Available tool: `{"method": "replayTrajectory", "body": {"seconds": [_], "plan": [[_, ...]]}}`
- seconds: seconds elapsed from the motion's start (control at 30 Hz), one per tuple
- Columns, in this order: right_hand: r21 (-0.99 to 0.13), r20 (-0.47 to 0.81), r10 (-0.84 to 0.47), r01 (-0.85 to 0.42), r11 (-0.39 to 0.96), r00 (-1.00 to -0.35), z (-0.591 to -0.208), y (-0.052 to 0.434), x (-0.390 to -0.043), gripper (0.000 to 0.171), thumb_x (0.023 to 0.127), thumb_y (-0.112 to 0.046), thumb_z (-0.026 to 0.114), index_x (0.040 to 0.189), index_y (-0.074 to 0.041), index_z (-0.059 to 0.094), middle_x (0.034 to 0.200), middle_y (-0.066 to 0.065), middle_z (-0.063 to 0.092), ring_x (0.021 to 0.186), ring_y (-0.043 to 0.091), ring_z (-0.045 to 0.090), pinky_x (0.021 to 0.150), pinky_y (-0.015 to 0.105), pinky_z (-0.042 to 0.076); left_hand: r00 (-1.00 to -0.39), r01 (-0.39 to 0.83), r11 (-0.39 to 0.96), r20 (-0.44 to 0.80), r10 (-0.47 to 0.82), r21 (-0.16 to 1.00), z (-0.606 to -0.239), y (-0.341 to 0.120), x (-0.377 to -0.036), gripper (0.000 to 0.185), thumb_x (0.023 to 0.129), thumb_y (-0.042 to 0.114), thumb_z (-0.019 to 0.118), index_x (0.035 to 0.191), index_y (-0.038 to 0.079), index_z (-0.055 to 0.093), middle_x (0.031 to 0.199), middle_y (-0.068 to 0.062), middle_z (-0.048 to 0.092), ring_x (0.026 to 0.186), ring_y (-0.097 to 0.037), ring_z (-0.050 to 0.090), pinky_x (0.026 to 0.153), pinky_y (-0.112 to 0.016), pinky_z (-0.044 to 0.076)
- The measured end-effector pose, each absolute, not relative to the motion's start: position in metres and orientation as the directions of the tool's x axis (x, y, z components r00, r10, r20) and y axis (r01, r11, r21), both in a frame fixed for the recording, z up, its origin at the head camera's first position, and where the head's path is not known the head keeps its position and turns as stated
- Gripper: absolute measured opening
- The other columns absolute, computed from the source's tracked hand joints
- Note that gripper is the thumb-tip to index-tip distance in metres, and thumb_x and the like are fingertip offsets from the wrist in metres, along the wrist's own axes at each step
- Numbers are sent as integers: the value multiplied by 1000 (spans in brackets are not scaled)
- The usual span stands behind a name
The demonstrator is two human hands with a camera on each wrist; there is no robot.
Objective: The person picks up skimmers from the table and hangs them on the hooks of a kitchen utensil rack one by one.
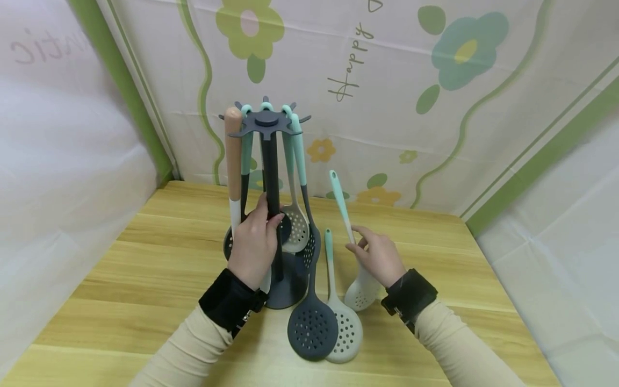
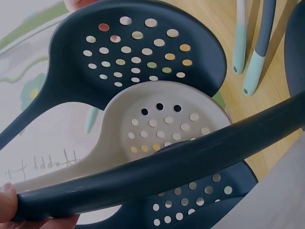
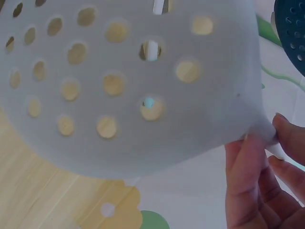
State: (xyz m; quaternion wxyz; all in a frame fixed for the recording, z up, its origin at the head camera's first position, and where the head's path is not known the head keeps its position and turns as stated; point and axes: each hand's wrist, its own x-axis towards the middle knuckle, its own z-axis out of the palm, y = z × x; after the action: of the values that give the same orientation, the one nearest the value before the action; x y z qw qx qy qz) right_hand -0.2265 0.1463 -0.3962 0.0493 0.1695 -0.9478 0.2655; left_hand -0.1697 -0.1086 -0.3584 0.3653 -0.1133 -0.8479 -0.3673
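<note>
A dark grey utensil rack [image 1: 265, 123] stands on the wooden table [image 1: 145, 269]. Several mint-handled utensils and a wooden-handled one [image 1: 234, 156] hang from it. My left hand [image 1: 270, 216] grips the rack's upright pole [image 1: 272, 172]; the left wrist view shows that pole [image 2: 167, 171] crossing in front of a dark slotted spoon [image 2: 138, 52] and a white slotted spoon [image 2: 162, 124]. My right hand [image 1: 355, 240] pinches the handle of a white slotted spoon [image 1: 361, 293], tilted with its mint handle up. In the right wrist view its perforated head [image 3: 128, 81] fills the frame beside my fingers [image 3: 252, 181].
A dark slotted skimmer [image 1: 312, 325] and a pale slotted skimmer [image 1: 344, 332] lie side by side on the table in front of the rack's round base [image 1: 290, 293]. A flowered cloth backdrop [image 1: 387, 107] hangs behind, with white sheets at both sides.
</note>
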Motion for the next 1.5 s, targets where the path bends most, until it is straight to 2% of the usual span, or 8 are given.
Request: {"method": "replayTrajectory", "body": {"seconds": [0.17, 0.37, 0.53, 0.8, 1.1, 1.5], "plan": [[-484, 206, -296, -360, 797, -933, -395, 146, -222, 46, 94, -22, 69, 135, -5, 58, 80, 8, 71, 58, 12, 57, 51, 24, 46, -717, 471, 692, 694, -61, 548, -358, -111, -170, 31, 98, 6, 60, 125, -9, 52, 106, -21, 69, 94, -34, 71, 76, -46, 61], [-492, 213, -300, -368, 789, -930, -395, 143, -217, 45, 93, -23, 70, 134, -8, 59, 80, 6, 70, 62, 12, 62, 51, 25, 48, -804, 455, 617, 594, -26, 642, -356, -117, -167, 38, 96, -3, 59, 132, -6, 49, 118, -22, 67, 103, -34, 69, 81, -46, 62], [-503, 200, -295, -356, 788, -934, -399, 143, -214, 45, 93, -22, 70, 135, -9, 59, 79, 5, 70, 61, 10, 60, 51, 25, 47, -845, 400, 655, 535, -8, 641, -356, -117, -164, 46, 94, -6, 61, 136, -9, 43, 113, -24, 65, 102, -37, 68, 81, -49, 60], [-507, 218, -293, -364, 782, -931, -399, 143, -212, 44, 93, -22, 70, 134, -9, 59, 79, 6, 70, 59, 9, 59, 50, 25, 48, -826, 353, 718, 560, -62, 600, -357, -110, -162, 51, 95, -1, 62, 141, -8, 40, 117, -26, 64, 109, -39, 66, 85, -50, 59], [-505, 213, -297, -365, 782, -931, -396, 142, -213, 45, 94, -23, 69, 135, -10, 58, 81, 7, 70, 59, 8, 60, 51, 25, 49, -787, 349, 758, 612, -83, 551, -358, -107, -163, 54, 94, -1, 64, 140, -12, 39, 123, -31, 61, 107, -40, 66, 85, -48, 60], [-512, 234, -313, -391, 765, -920, -392, 139, -214, 43, 95, -22, 68, 135, -11, 59, 83, 7, 71, 60, 9, 62, 52, 25, 50, -773, 351, 782, 631, -69, 516, -357, -110, -163, 53, 96, 1, 62, 142, -11, 38, 117, -29, 65, 102, -39, 69, 80, -46, 61]]}}
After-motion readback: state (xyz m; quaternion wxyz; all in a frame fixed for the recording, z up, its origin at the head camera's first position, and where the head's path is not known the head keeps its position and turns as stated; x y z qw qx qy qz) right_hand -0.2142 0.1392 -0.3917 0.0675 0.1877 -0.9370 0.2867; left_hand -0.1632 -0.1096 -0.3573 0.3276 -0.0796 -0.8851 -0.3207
